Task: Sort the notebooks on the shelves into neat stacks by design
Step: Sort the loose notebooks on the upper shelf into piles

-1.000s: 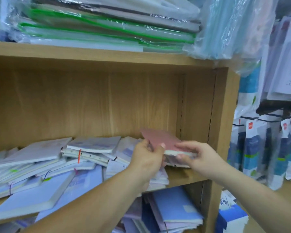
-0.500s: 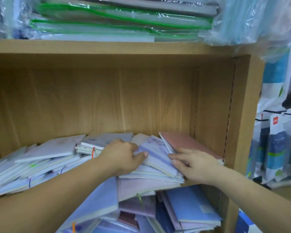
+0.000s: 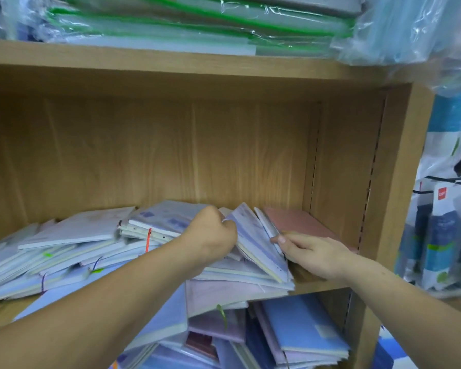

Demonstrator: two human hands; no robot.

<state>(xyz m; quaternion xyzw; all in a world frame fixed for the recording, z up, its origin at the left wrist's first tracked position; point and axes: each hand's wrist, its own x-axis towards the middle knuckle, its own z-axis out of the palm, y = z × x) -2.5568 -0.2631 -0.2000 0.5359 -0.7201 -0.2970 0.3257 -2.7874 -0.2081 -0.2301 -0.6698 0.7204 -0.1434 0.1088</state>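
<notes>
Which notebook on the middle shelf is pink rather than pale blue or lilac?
The pink notebook lying flat at the far right, against the side wall, just beyond the right hand.

Shelf unit [image 3: 224,155]: light oak woodgrain. Notebook [image 3: 298,222] at right end: plain dusty pink. Tilted notebook [image 3: 253,235]: pale lilac, purple bands. Lower-shelf notebook [image 3: 301,323]: plain blue. Bookmark ribbon [image 3: 148,239]: orange. Wrapped folders [image 3: 197,20] above: green-edged.

A light wooden bookcase [image 3: 399,166] fills the view, its grained back panel [image 3: 171,153] evenly lit and its right side wall drilled with rows of peg holes. Above its top board lie plastic-wrapped packs [image 3: 197,22]; to its right hang packaged goods [image 3: 442,235]
</notes>
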